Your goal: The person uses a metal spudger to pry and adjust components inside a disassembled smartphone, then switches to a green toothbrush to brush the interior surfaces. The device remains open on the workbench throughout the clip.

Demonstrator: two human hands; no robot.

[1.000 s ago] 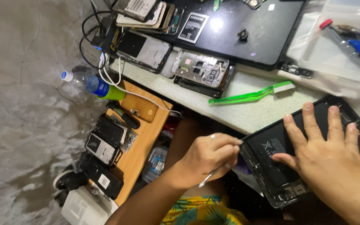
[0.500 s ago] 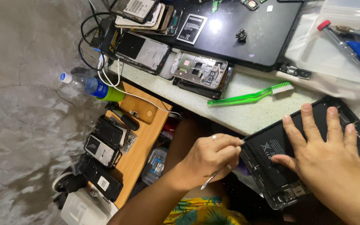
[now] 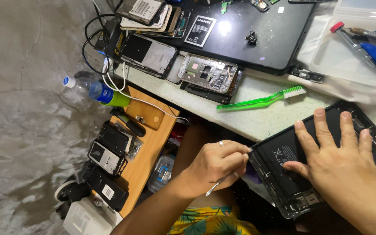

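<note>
**Opened tablet pried at its edge, clutter all round**

An opened tablet [image 3: 327, 161], back up with its black battery exposed, is overhanging the near edge of the counter [image 3: 257, 117]. The left hand [image 3: 216, 163] is closed round a thin metal pry tool [image 3: 223, 182], its tip set against the tablet's left edge. The right hand [image 3: 336, 161] is laid flat on the battery, fingers spread, nothing gripped.

Around it, counted:
- One green toothbrush [image 3: 262, 101] on the counter, just beyond the tablet, apart from it.
- One stripped phone frame [image 3: 209, 73] further back, and one phone back panel [image 3: 148, 54] to its left.
- One stack of phone parts [image 3: 149, 13] at the far corner, count not clear.
- One closed black laptop [image 3: 257, 30] with small loose parts on its lid.
- One red-capped screwdriver [image 3: 349, 37] on a white tray at the right.
- One white cable [image 3: 127, 93] trailing off the counter.
- One plastic bottle [image 3: 94, 90] on the floor.
- One low wooden shelf [image 3: 151, 143] under the counter, carrying about three dark phones [image 3: 109, 150].

The tablet's left edge is partly covered by the left hand's fingers.
</note>
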